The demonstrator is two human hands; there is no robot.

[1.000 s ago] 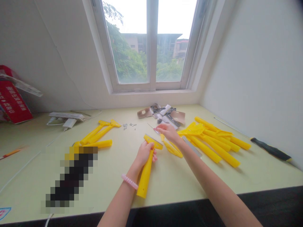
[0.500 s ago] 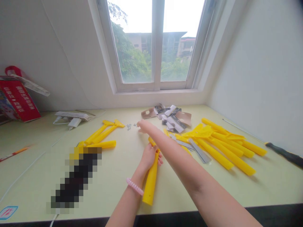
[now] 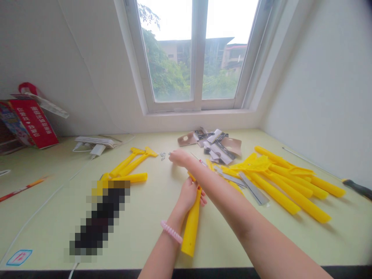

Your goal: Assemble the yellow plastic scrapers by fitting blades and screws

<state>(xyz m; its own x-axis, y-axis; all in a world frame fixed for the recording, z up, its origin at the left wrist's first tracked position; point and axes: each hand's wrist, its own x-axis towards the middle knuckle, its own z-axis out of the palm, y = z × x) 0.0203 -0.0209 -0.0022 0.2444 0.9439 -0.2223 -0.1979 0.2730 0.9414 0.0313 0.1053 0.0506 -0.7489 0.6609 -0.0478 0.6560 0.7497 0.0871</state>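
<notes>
Carton in red, at your far left, carries white characters turned upside down, with a heart among them; they are too blurred to read surely, and its contents do not show. Below it lies an orange-and-red pencil-like stick, then a blue-edged sticker with a red number, perhaps 12. Beside the wall, a white power strip holds plugs, one a white adapter. A blacked-out, pixelated object lies near you, just below several yellow scrapers.

Next comes a small scatter of screws, and your right hand bends down beside it — whether its fingers pinch one, you cannot tell from this view. Your left hand, a pink coiled band at the wrist, grasps a yellow scraper near its head, handle pointing toward you; your right forearm hides most of that head.

Behind lie packaging cards, their black-and-white print too small to read. A small screwdriver lies in front of them, then flat metal blades, a heap of yellow scraper bodies and, farthest right, a black-handled screwdriver.
</notes>
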